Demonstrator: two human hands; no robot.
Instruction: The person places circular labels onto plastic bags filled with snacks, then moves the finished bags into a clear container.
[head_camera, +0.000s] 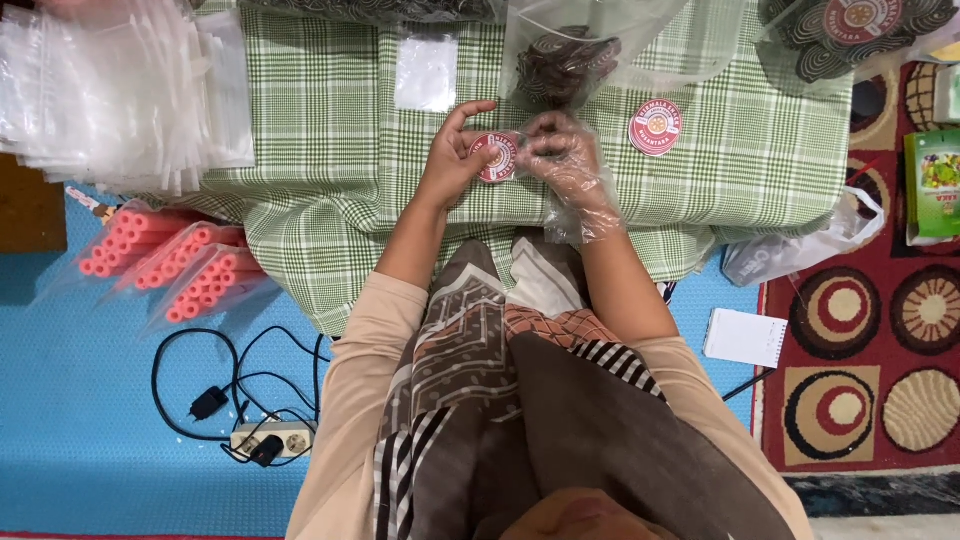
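head view: my left hand bare, my right hand in thin plastic glove, both pinching round red sticker over green checked cloth. second round sticker lies unused to right. clear bag of dark stuff sits just beyond, no sticker visible on it. stack of glossy empty bags far left; pink foam tubes bagged below.

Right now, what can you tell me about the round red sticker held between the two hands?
The round sticker is a flat disc, red with a pale centre and small print too fine to read. It looks like glossy paper or film. It lies roughly flat over the green checked cloth, pinched at its left edge by the bare left hand and at its right edge by the right hand, which wears a clear plastic glove.
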